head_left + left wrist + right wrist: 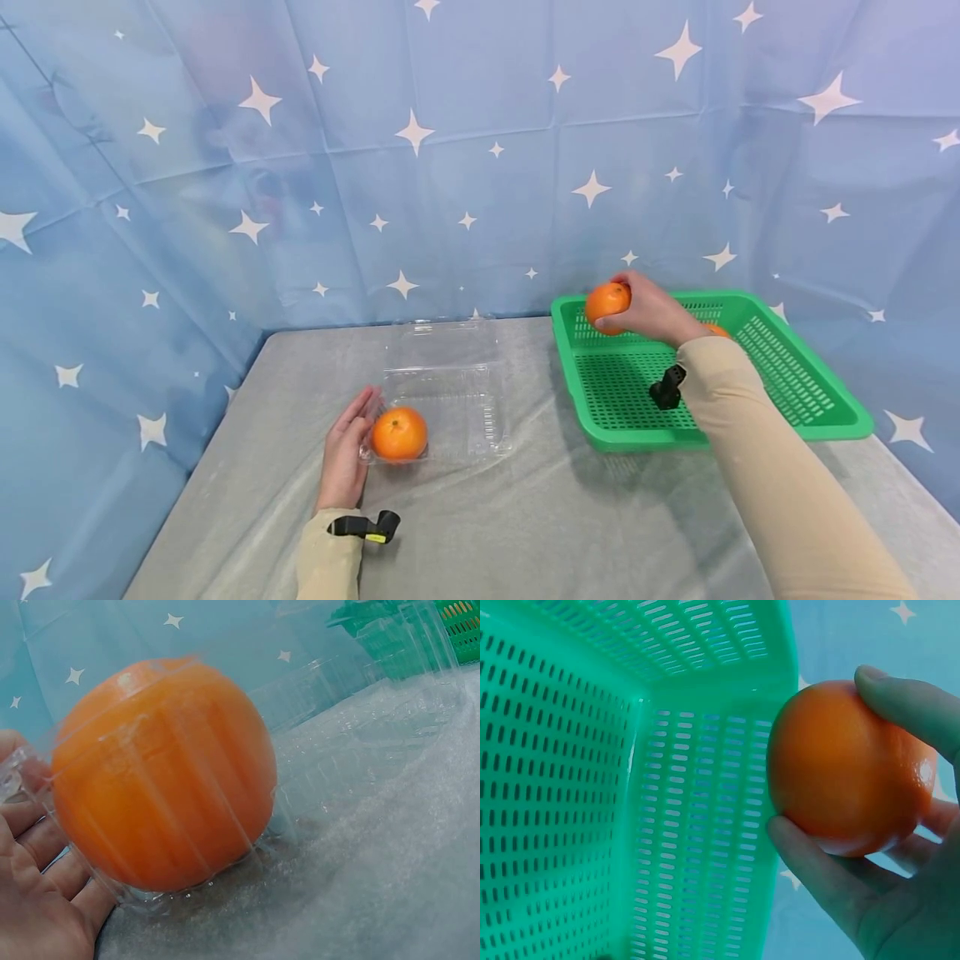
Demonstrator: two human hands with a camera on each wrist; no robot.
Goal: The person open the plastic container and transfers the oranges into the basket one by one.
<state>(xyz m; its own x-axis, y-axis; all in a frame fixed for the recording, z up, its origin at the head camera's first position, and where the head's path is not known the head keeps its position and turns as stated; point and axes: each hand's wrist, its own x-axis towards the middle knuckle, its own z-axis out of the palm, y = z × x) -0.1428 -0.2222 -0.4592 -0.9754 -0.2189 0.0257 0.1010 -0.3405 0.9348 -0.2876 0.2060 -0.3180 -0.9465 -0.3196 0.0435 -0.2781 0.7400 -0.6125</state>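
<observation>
My right hand [652, 312] grips an orange [606, 305] above the left rear part of the green basket [592, 435]. In the right wrist view, its fingers and thumb curl round that orange [847, 769] beside the basket's rim. A second orange [400, 433] sits in the front left corner of a clear plastic clamshell box [457, 408], whose lid lies open toward the back. Against the box's left side rests my left hand [345, 457], its fingers extended. The left wrist view shows the fruit through the ribbed clear wall, with the palm [37, 915] beside it.
Part of another orange [717, 330] shows in the basket behind my right wrist. A grey cloth [540, 533] covers the table. A blue curtain with white stars [480, 167] hangs along the back and sides. Each wrist carries a black camera mount [667, 388].
</observation>
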